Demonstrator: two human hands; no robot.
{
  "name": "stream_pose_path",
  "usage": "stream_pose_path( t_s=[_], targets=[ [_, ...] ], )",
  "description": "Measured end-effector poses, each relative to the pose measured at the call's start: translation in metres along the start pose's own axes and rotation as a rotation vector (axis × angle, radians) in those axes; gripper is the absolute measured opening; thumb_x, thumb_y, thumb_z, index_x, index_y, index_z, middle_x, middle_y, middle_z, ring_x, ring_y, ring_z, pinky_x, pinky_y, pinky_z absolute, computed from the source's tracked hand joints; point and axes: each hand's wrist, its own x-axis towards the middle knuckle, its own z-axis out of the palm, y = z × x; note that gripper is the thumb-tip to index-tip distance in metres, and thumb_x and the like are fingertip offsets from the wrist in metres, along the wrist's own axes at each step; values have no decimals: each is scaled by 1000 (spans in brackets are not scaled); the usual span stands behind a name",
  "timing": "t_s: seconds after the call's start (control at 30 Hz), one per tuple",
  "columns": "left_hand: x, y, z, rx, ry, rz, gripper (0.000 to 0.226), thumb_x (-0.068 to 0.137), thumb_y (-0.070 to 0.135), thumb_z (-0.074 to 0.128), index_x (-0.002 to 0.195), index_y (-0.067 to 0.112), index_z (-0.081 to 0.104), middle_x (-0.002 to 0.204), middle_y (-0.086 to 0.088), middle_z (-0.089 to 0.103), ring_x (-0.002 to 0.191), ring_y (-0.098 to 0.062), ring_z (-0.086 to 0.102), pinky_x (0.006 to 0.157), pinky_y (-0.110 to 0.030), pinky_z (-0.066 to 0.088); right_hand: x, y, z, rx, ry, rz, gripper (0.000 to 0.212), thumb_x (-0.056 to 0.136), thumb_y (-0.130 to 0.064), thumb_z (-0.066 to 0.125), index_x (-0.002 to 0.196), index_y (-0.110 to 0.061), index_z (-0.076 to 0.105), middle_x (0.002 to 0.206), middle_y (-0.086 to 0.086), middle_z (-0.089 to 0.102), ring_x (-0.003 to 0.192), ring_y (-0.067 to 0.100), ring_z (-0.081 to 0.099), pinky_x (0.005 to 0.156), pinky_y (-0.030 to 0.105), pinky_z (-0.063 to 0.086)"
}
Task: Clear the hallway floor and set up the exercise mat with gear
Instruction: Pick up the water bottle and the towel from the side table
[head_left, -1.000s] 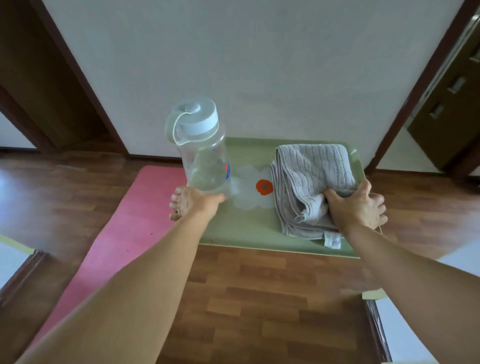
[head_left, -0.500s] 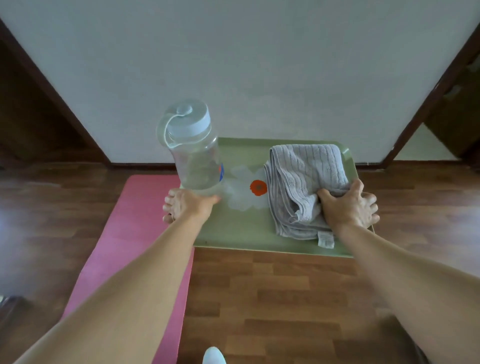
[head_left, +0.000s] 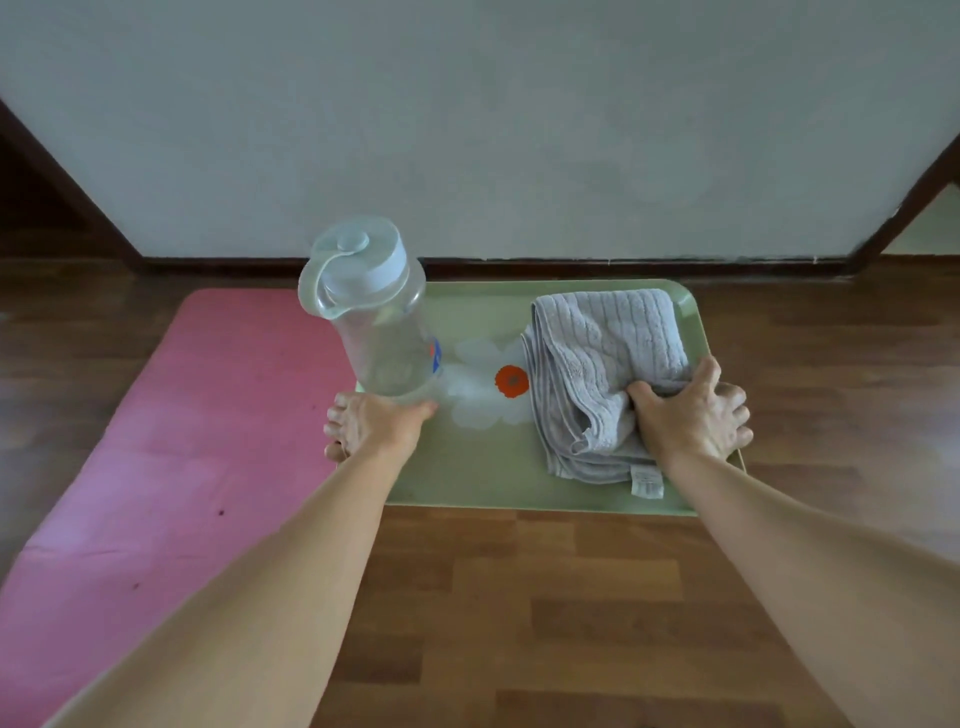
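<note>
gripping the smooth green tray (head_left: 467, 478) by its rims, the left hand (head_left: 376, 426) sits beside the clear plastic bottle (head_left: 384, 338), the right hand (head_left: 688, 415) thumb pins the ribbed grey towel (head_left: 608, 353); pink mat (head_left: 182, 441) lies leftward on the wood floor (head_left: 545, 597), pale wall (head_left: 467, 130) beyond.

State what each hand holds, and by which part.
Left hand grips the green tray at its left edge; right hand its right edge, thumb pressing the grey towel.

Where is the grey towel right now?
In the head view the grey towel lies folded on the right half of the green tray, right of the water bottle, with the right hand thumb pressing on it.
</note>
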Motion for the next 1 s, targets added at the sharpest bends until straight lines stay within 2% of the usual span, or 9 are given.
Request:
stream_pose_path(
  t_s=[0.23, 0.5, 0.63, 1.0],
  targets=[
    [68, -95, 130, 27, -46, -52, 124, 60, 50, 81, 145, -6, 9, 152, -20, 21, 141, -37, 18, 111, -49, 18, 25, 71, 160, -23, -30, 11, 74, 68, -55, 56, 129, -21, 33, 124, 20, 44, 114, 38, 40, 98, 47, 28],
    [119, -160, 212, 83, -20, -96, 106, 58, 48, 82, 134, -4, 28, 139, -19, 37, 129, -34, 33, 105, -46, 26, 31, 115, 283, -38, -68, 44, 73, 68, -53, 56, 129, -22, 34, 123, 20, 44, 114, 38, 39, 98, 48, 27],
    [138, -180, 229, 117, -11, -118, 102, 57, 49, 83, 129, -4, 32, 132, -18, 41, 124, -35, 37, 101, -46, 30, 29, 126, 320, -55, -97, 64, 73, 68, -54, 56, 130, -23, 34, 124, 20, 44, 115, 38, 40, 99, 47, 27],
    [178, -199, 252, 101, -6, -121, 102, 58, 47, 84, 130, -4, 33, 134, -18, 42, 126, -35, 37, 102, -45, 30, 36, 119, 366, -31, -149, 71, 66, 69, -54, 58, 124, -22, 40, 124, 19, 43, 116, 37, 38, 101, 46, 26]
  ],
)
